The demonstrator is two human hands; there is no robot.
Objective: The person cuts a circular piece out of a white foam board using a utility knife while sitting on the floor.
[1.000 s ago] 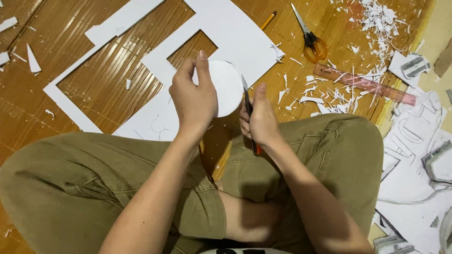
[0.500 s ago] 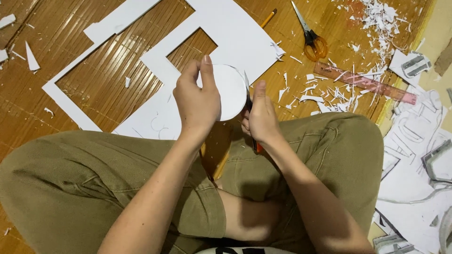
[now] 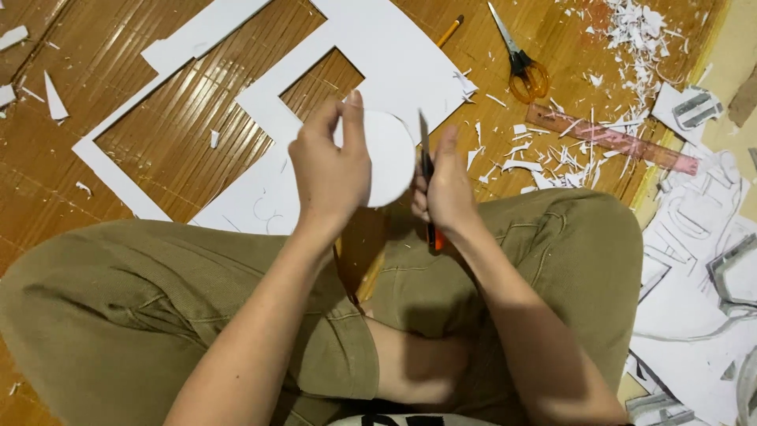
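Hands at centre frame trim a round white paper disc (image 3: pixel 388 158): the left hand (image 3: pixel 330 170) pinches it between closed fingertips, while the right hand (image 3: pixel 446 189) is curled tight around an orange-handled craft knife (image 3: pixel 426 185) at the disc's right edge. Clean trimming likely means shallow strokes, with the disc turned rather than the blade and the left fingers kept clear.

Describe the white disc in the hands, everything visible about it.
The disc is a flat round piece of plain white card or thick paper with a smooth cut edge. The left hand pinches its left side, covering part of it, and holds it up over the lap, face toward the camera. The knife in the right hand has its blade at the disc's right edge. Behind it lies the white sheet with cut-out openings.
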